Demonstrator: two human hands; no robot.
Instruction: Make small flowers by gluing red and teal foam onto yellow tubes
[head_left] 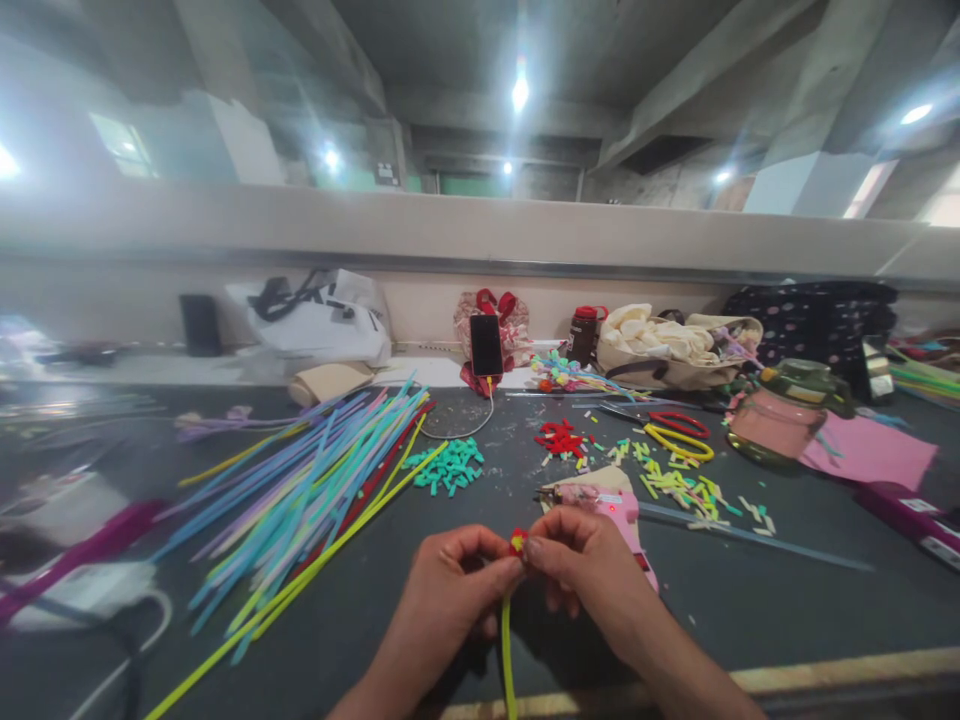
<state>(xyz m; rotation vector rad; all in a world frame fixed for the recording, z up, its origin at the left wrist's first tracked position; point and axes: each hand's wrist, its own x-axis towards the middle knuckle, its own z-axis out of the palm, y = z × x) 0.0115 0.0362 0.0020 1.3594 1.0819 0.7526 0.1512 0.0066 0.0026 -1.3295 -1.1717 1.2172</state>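
Observation:
Between my fingertips, near the front of the dark table, is a small red and yellow flower (517, 543). A yellow-green pipe cleaner stem (508, 650) hangs down below it toward the table's front edge. My left hand (457, 590) pinches the flower from the left, thumb and forefinger closed. From the right, my right hand (581, 560) pinches it as well, its other fingers curled under. Just behind my right hand lies a pink glue gun (615, 505), partly covered by that hand. Teal cut pieces (450, 467) and red cut pieces (561, 438) lie in piles beyond my hands.
Long coloured pipe cleaners (322, 490) spread across the left. Yellow-handled scissors (679, 442) and loose yellow pieces (682, 490) lie to the right. A phone (486, 345) stands at the back on a cable. A jar (780, 415) and pink paper (870, 450) are at right.

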